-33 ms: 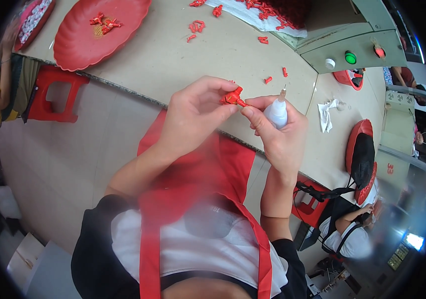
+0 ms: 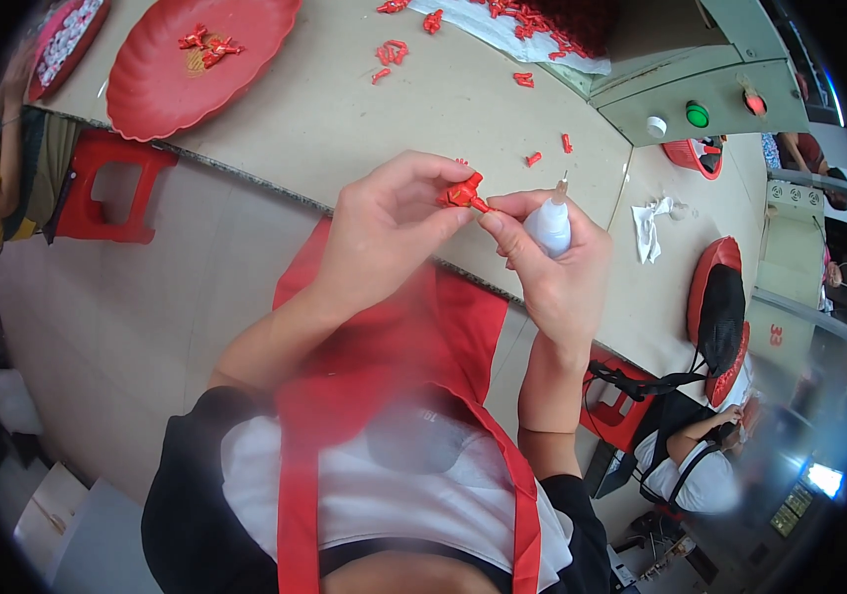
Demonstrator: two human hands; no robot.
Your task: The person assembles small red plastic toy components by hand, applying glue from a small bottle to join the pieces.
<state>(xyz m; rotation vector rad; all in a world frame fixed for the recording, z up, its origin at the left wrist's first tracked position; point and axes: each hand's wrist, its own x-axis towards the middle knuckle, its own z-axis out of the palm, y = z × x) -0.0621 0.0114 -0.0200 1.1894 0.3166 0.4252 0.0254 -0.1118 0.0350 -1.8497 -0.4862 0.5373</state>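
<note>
Above the table's front edge, my left hand (image 2: pixel 384 233) pinches a small red figurine (image 2: pixel 460 191) with gold marks between thumb and fingertips. My right hand (image 2: pixel 554 267) is closed around a white squeeze bottle (image 2: pixel 550 228), whose thin needle tip points up and away from me. The thumb and forefinger of that same hand grip a slim red part (image 2: pixel 481 204) that meets the figurine's right side. Whether the two are joined, I cannot tell. Beyond my hands, two small red pieces (image 2: pixel 534 158) lie on the table.
A red scalloped tray (image 2: pixel 146 104) holding several figurines stands at the far left. More red parts (image 2: pixel 392 51) lie at the back, beside a white sheet (image 2: pixel 463 22). A green machine box (image 2: pixel 710 94) with buttons stands at back right, near a crumpled tissue (image 2: pixel 649 228). Other people sit at both sides.
</note>
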